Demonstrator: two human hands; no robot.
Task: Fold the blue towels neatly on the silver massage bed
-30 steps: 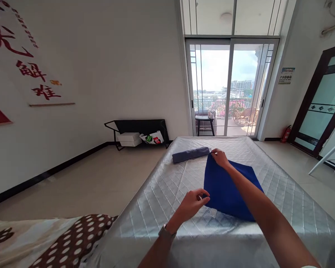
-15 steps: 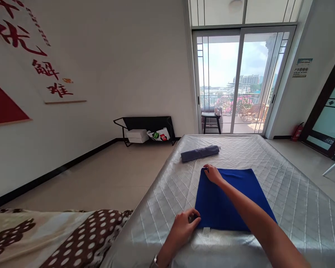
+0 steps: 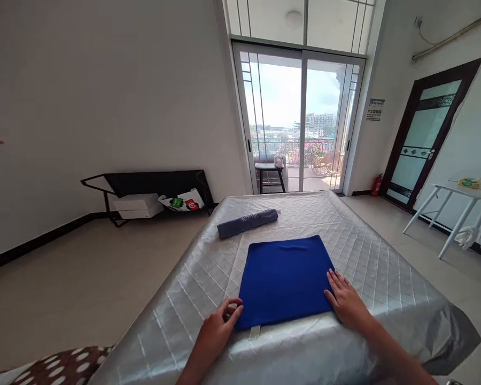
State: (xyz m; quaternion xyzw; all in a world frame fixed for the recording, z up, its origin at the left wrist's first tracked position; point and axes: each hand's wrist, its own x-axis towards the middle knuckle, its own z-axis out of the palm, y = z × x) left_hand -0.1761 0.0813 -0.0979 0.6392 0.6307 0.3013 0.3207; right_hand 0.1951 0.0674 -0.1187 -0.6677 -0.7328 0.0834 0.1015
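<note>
A folded blue cloth [image 3: 286, 280] lies flat as a near-square on a silver quilted cover [image 3: 184, 305]. A small white tag [image 3: 255, 331] sticks out from its near edge. My left hand [image 3: 216, 329] is at the cloth's near left corner, with thumb and forefinger pinched at the edge. On the right edge my right hand [image 3: 347, 302] rests flat, fingers stretched out over the cloth and cover. Beyond the cloth, toward the left, a rolled dark grey-blue cloth [image 3: 248, 223] with pale lettering lies on the cover.
A black rack [image 3: 156, 184] holding a white box [image 3: 138, 206] stands by the left wall. Glass sliding doors [image 3: 300, 123] are ahead, with a dark stool [image 3: 269, 168] near them. At the right stand a white table [image 3: 460, 190] and a fire extinguisher [image 3: 377, 184]. A polka-dot cloth [image 3: 60, 366] lies at lower left.
My right hand has gone from the far left corner to the right edge of the blue cloth and lies flat. My left hand stays at the near left corner. The view has turned right.
</note>
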